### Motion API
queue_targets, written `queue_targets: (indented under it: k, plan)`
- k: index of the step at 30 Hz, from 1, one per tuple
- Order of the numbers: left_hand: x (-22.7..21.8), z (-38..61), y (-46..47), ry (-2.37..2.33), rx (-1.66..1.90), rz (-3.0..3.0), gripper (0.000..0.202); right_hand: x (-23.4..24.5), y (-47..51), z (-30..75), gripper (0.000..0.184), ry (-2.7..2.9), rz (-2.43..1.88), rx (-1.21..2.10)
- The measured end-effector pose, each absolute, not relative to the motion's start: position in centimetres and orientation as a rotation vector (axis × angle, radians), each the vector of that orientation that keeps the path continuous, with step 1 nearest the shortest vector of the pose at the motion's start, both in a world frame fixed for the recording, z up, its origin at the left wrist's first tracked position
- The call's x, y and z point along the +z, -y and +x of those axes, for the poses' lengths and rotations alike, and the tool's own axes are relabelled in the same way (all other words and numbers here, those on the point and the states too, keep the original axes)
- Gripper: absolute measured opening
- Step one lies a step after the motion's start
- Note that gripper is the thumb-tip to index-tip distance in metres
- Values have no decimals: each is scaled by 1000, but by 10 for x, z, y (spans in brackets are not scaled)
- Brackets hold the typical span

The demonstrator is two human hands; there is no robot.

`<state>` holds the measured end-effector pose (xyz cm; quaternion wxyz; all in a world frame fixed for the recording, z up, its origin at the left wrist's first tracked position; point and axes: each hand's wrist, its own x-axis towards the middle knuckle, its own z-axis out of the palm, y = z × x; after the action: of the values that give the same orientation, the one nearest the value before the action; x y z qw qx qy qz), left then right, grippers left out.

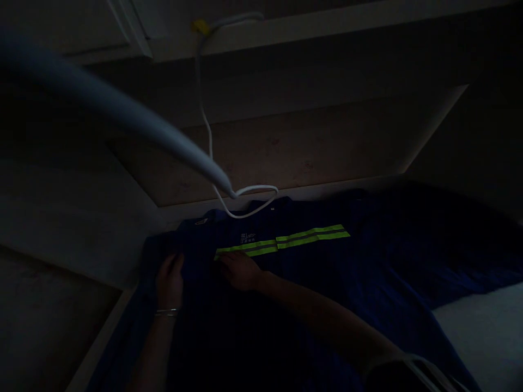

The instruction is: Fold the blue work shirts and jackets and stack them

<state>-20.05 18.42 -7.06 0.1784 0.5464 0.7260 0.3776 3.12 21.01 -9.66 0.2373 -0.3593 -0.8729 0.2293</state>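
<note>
Garment (302,264), dk. blue, is laid out w/ a lime stripe (312,236) across it, cloth being spread on all sides of that stripe. Brown panel (286,147) is seen beyond the stripe; to the stripe's R, more dk. blue cloth (457,245) is bunched, joined or separate can't be told. R hand (241,270) is placed over the stripe's L end, back up, fingers on cloth; L hand (169,277) is set on the garment, L of the stripe, fingers curled. Hands are kept apart; whether cloth is pinched by either can't be told, too dark. White cord (237,216) is looped beyond the stripe, and a printed mark (248,238) is found just above its L half. Poss. trouble: cord could be snagged if cloth is lifted; creases could be made by uneven pull; cloth could be caught by the bracelet (166,312) on L wrist.
</note>
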Motion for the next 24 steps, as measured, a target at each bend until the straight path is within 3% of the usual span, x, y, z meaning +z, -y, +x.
queue_targets:
  k: [3, 6, 10, 12, 17, 24]
  plan:
    - [-57, -154, -188, -1864, 1119, 1705, 44, -81, -183, 62, 36, 2408, -849, 829]
    - [-61, -115, -189, -1588, 774, 1994, 36, -67, -154, 109, 31, 2384, -788, 1129]
    - [-76, -98, -192, -1437, 419, 2021, 44, -61, -137, 199, 35, 1952, -1048, 1508]
    - [-81, -100, -199, -1538, 475, 2014, 48, -61, -142, 253, 38, 1621, -1252, 1470]
    - [-99, -103, -218, -1869, 525, 2151, 57, -59, -179, 384, 36, 757, -1730, 906]
    - [-127, -97, -208, -2008, 172, 2288, 56, -58, -233, 442, 46, 595, -1849, 834]
